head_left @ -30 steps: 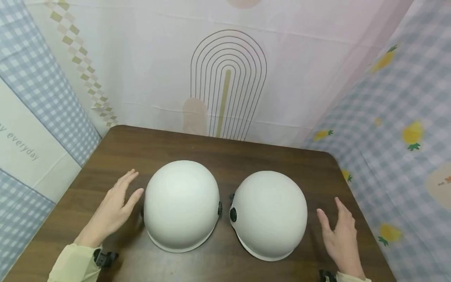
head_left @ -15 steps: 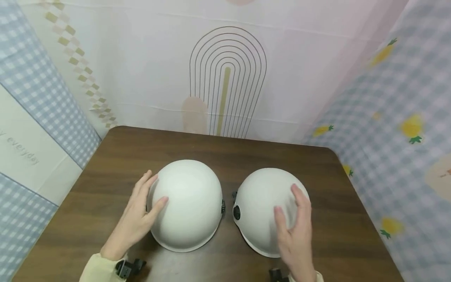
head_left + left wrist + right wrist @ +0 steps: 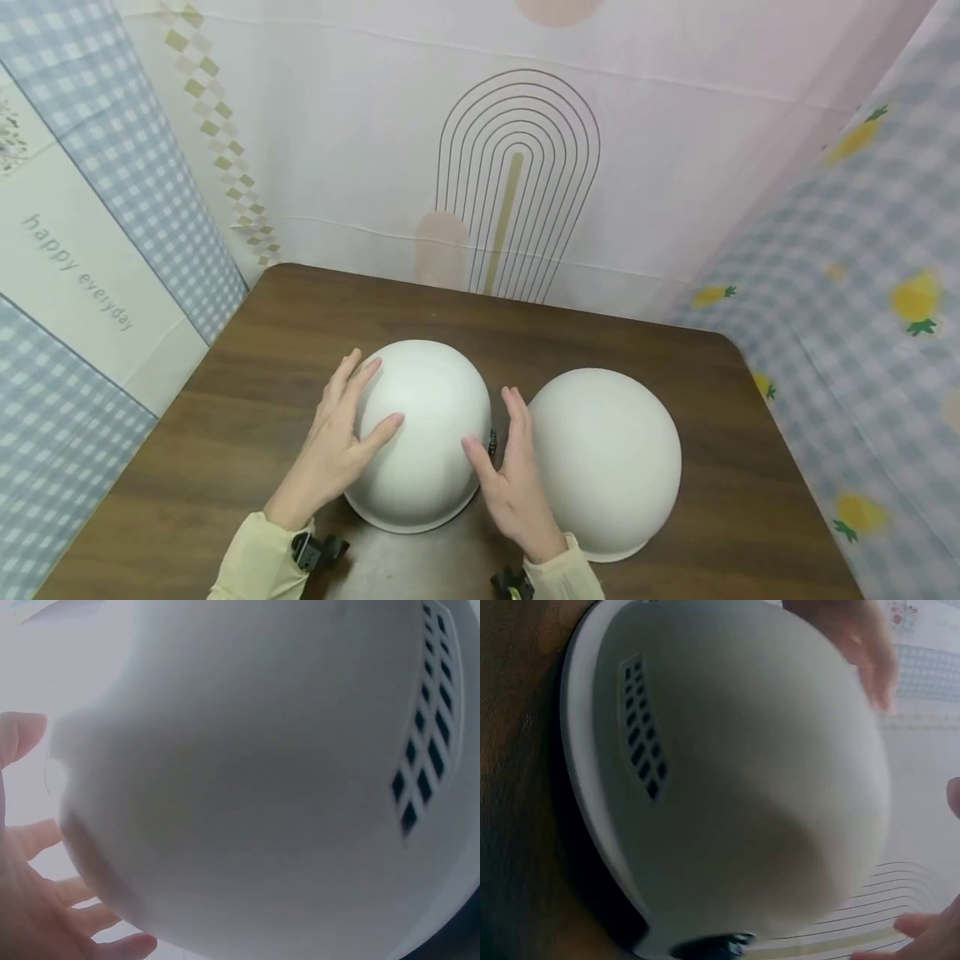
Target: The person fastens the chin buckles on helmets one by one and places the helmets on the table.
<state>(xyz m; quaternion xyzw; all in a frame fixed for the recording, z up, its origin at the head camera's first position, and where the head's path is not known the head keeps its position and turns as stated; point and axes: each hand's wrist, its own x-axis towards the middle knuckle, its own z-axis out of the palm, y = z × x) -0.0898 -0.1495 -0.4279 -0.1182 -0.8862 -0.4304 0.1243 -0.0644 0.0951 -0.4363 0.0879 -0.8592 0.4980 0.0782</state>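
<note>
Two white helmets rest dome-up on a brown wooden table. My left hand lies along the left side of the left helmet, its fingers spread over the shell. Between the two helmets is my right hand, thumb toward the left helmet's right side and its back toward the right helmet. A black side fitting shows by the right thumb. The left wrist view shows a dark vent grille low on the shell. In the right wrist view, another grille appears above the white rim.
The wooden table has rounded far corners. Behind it hangs a pale cloth with an arch pattern. Checked blue cloths border both sides, the right one printed with pineapples.
My right hand has swung left from beyond the right helmet, across it, into the space between both helmets. My left hand has come in from the left onto the left helmet's side.
</note>
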